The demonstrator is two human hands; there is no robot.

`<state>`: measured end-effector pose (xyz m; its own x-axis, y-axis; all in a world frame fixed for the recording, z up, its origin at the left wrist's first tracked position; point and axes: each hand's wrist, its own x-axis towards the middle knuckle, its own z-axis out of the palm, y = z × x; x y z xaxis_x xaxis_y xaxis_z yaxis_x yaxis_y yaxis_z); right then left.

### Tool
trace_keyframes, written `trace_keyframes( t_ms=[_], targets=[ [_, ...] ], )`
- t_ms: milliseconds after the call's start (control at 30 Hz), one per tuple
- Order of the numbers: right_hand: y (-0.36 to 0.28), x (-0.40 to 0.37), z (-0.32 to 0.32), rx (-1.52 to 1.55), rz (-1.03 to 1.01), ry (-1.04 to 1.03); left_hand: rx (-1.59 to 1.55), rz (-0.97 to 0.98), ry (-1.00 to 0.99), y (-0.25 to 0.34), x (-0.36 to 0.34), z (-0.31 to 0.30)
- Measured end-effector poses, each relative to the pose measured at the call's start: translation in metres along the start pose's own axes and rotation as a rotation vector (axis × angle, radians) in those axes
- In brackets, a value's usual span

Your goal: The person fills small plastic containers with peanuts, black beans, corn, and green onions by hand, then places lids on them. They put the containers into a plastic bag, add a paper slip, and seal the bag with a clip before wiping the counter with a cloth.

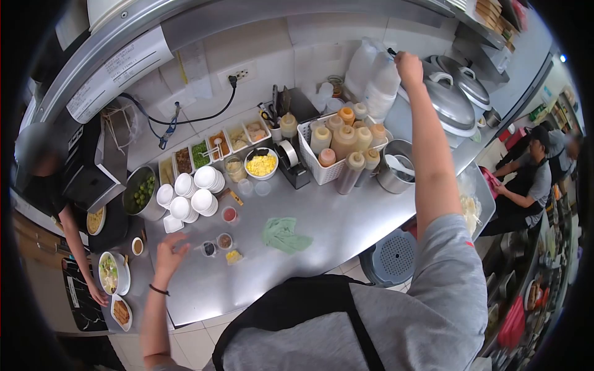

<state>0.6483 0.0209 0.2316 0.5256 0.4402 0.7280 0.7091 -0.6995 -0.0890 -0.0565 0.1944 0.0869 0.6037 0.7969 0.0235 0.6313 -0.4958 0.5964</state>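
Observation:
My left hand (170,252) hovers over the steel counter's left part with its fingers apart, holding nothing. Near it are two small lidded sauce cups, one dark (208,249) and one brown (225,241), and a small yellow packet (234,256). Stacks of white bowls (192,195) stand just beyond that hand. My right hand (409,68) reaches far to the back right, its fingers curled at the top of a clear plastic sleeve of white containers (383,89). What exactly those fingers grip is hidden; a small black tip shows beside them.
A white basket of squeeze bottles (322,172), a steel pot with a ladle (396,179) and large lidded pots (448,96) line the back. A green cloth (286,235) lies mid-counter. At left, another person's arm (80,247) is near filled bowls (111,272). More people stand at right.

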Motion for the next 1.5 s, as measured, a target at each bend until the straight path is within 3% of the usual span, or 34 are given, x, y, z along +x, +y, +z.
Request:
trace_keyframes(
  t_ms=[100,167,200,300,367,500,567,633,700,800,867,900,967,1000,1067,1100,1167,1267,1300,1367,1400,1433,1500],
  targets=[
    [0.007,0.042,-0.005,0.052,0.039,0.035,0.117,0.061,-0.054,0.023,0.001,-0.031],
    [0.007,0.071,-0.023,0.543,0.249,0.041,0.114,0.109,-0.002,0.029,0.002,-0.038],
    [0.007,0.076,-0.023,0.546,0.248,0.035,0.115,0.102,-0.004,0.027,0.0,-0.036],
    [0.002,0.064,-0.024,0.35,0.237,-0.1,-0.026,0.126,0.073,0.023,0.005,-0.016],
    [-0.016,0.012,-0.016,-0.131,0.068,-0.129,-0.271,0.057,0.111,0.022,0.006,0.011],
    [0.001,0.044,0.01,-0.139,0.153,-0.172,-0.466,0.006,0.126,0.03,0.003,0.068],
    [0.009,0.062,0.006,0.084,0.207,-0.123,-0.494,-0.019,0.111,0.04,-0.003,0.084],
    [0.008,0.059,0.011,0.079,0.201,-0.06,-0.52,-0.036,0.098,0.037,-0.004,0.093],
    [0.046,0.092,0.069,-0.245,-0.126,0.13,-0.535,-0.073,0.057,0.027,-0.009,0.098],
    [0.027,0.123,0.012,-0.231,-0.187,0.055,-0.569,-0.172,0.062,0.021,-0.015,0.091],
    [0.016,0.113,-0.003,0.797,0.274,-0.038,-0.58,-0.211,0.075,0.021,-0.017,0.088],
    [0.018,0.1,0.005,0.799,0.276,-0.041,-0.595,-0.24,0.096,0.021,-0.016,0.084],
    [0.018,0.065,0.023,0.462,0.246,0.043,-0.557,-0.224,0.115,0.029,-0.017,0.082],
    [0.016,0.051,0.021,0.468,0.238,0.034,-0.52,-0.206,0.133,0.033,-0.018,0.084],
    [0.011,0.027,0.018,0.504,0.015,-0.248,-0.555,-0.19,0.116,0.032,-0.018,0.093],
    [0.016,0.037,0.023,0.51,0.011,-0.26,-0.589,-0.156,0.092,0.031,-0.016,0.099],
    [0.042,0.073,0.041,0.112,-0.261,-0.39,-0.569,-0.144,0.076,0.034,-0.015,0.112],
    [0.022,0.077,0.014,0.654,0.028,-0.218,-0.56,-0.096,0.041,0.046,-0.013,0.129],
    [0.034,0.076,0.024,0.657,0.029,-0.217,-0.568,-0.066,0.03,0.051,-0.011,0.13],
    [0.064,0.074,0.043,0.44,-0.101,-0.371,-0.543,-0.032,0.025,0.065,-0.008,0.126],
    [0.051,0.052,0.02,0.083,-0.185,-0.46,-0.523,0.003,0.024,0.072,-0.005,0.122],
    [0.084,0.055,0.069,0.17,-0.238,-0.495,-0.527,0.006,0.029,0.074,-0.002,0.12],
    [0.052,0.047,0.042,0.063,0.012,-0.349,-0.498,-0.006,-0.025,0.077,-0.004,0.119]
  ],
)
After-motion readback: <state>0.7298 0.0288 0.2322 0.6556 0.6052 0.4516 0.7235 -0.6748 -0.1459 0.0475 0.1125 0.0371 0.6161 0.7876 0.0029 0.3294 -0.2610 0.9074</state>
